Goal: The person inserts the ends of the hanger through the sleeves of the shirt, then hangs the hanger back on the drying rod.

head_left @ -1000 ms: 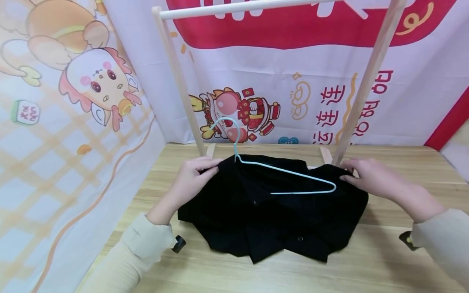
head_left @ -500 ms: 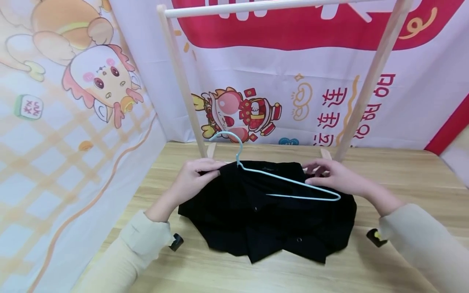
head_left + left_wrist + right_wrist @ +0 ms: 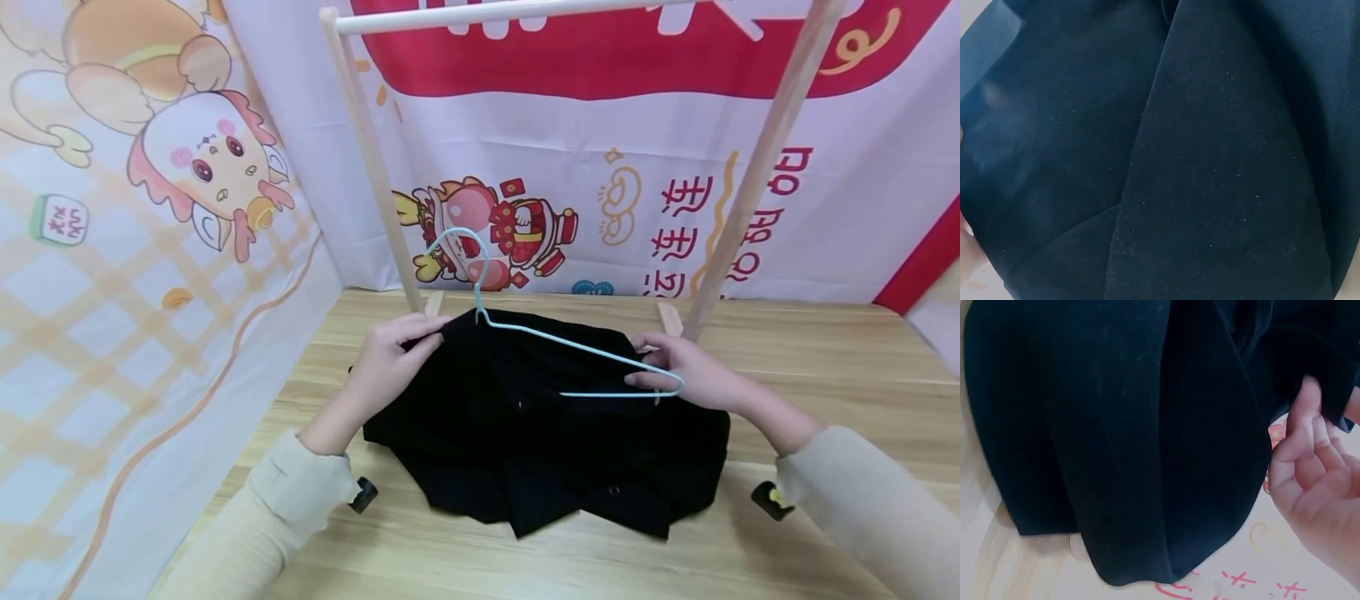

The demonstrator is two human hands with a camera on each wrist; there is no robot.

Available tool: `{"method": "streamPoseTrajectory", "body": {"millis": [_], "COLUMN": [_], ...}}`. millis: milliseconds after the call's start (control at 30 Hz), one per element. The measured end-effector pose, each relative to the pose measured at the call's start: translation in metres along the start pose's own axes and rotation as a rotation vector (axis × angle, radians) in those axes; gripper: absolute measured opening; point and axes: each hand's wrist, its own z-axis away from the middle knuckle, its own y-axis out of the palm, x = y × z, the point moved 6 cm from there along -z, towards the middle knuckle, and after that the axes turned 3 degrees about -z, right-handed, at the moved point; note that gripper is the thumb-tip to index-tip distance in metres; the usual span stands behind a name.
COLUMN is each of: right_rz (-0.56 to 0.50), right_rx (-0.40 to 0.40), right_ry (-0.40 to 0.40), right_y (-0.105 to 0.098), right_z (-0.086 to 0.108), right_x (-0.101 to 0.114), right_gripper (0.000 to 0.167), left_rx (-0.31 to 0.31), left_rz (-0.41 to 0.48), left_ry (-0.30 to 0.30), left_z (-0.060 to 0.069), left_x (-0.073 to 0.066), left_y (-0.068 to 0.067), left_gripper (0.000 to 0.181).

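A black shirt (image 3: 570,467) with small snaps lies bunched on the table, its upper edge lifted. A light blue hanger (image 3: 585,344) has its hook up and its right arm over the cloth; its left part is hidden in the shirt. My left hand (image 3: 393,358) pinches the shirt's left shoulder beside the hook, and only a sliver of it shows in the left wrist view. With thumb and fingers, my right hand (image 3: 686,372) pinches the fabric edge near the hanger's right end. Black cloth (image 3: 1210,444) hangs beside that hand in the right wrist view.
A wooden rack (image 3: 750,192) with a white top rail (image 3: 517,12) stands behind the shirt. Printed cloth sheets (image 3: 592,192) cover the back and left side. The wood-grain table (image 3: 810,367) extends around the shirt.
My right hand has moved left from the shirt's right shoulder and now pinches the edge closer to the neck. The hanger's hook dipped, then rose with the cloth. My left hand keeps its hold.
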Motion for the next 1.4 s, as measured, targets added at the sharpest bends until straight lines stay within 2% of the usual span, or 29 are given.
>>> {"method": "streamPoseTrajectory", "body": {"millis": [133, 233, 500, 733, 933, 1033, 1133, 1333, 1400], "right_rz": [0.030, 0.092, 0.198, 0.242, 0.256, 0.269, 0.271, 0.236, 0.213], "right_rx": [-0.108, -0.170, -0.201, -0.220, -0.249, -0.274, -0.333, -0.534, -0.574], "right_ry": [-0.010, 0.004, 0.020, 0.056, 0.086, 0.078, 0.048, -0.025, -0.055], "right_y": [-0.013, -0.020, -0.032, -0.040, -0.042, -0.045, -0.049, -0.059, -0.058], "right_z": [0.007, 0.011, 0.016, 0.021, 0.022, 0.023, 0.026, 0.035, 0.038], "right_x": [0.001, 0.001, 0.009, 0.014, 0.020, 0.026, 0.035, 0.065, 0.075], "right_gripper": [0.015, 0.009, 0.003, 0.009, 0.022, 0.025, 0.025, 0.022, 0.021], "left_rx": [-0.027, -0.031, -0.040, -0.046, -0.046, -0.037, -0.037, -0.070, -0.084], "left_rz": [-0.037, -0.063, -0.105, -0.158, -0.277, -0.312, -0.338, -0.399, -0.412], "left_ry": [-0.034, -0.023, 0.118, 0.189, 0.321, 0.340, 0.343, 0.364, 0.356], "left_z": [0.000, 0.001, 0.005, 0.005, 0.008, 0.009, 0.009, 0.007, 0.006], "left_x": [0.002, 0.004, 0.005, 0.000, -0.006, -0.008, -0.008, -0.012, -0.012], "left_y": [-0.003, -0.003, -0.002, 0.000, 0.005, 0.008, 0.008, 0.009, 0.010], "left_gripper": [0.025, 0.025, 0.029, 0.032, 0.030, 0.029, 0.029, 0.029, 0.029]}}
